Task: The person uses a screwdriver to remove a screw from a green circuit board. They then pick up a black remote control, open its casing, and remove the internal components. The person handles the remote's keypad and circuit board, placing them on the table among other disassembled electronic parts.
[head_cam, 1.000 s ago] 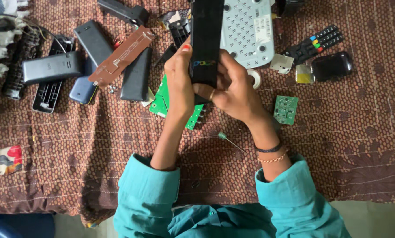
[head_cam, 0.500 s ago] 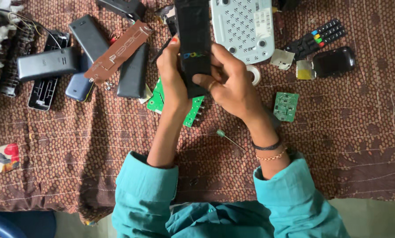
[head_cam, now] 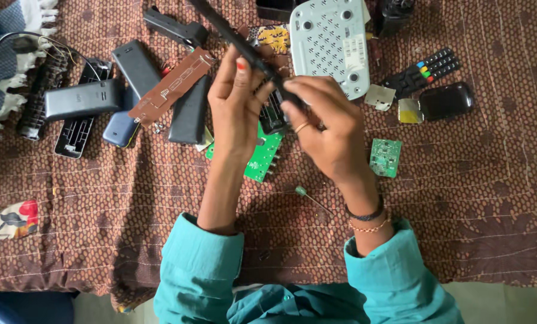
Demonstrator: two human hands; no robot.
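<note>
A long black remote-control casing (head_cam: pixel 235 37) is held up above a brown patterned cloth (head_cam: pixel 490 198), seen edge-on and slanting from the top middle down to my hands. My left hand (head_cam: pixel 235 105) grips it from the left, thumb on its edge. My right hand (head_cam: pixel 325 123), with a ring, closes around its lower end. Under my hands lies a green circuit board (head_cam: pixel 261 157), and a small screwdriver with a green handle (head_cam: pixel 307 197) rests near my right wrist.
A white perforated device shell (head_cam: pixel 330 42) lies at the top. To the left are several black and blue remote shells (head_cam: pixel 82 99) and a brown circuit board (head_cam: pixel 172 87). A small green board (head_cam: pixel 385 157), a rubber keypad (head_cam: pixel 423 71) and a black cover (head_cam: pixel 447 101) lie right.
The black casing has turned from flat-on and upright to edge-on and slanted to the upper left. Both hands shifted their hold on it.
</note>
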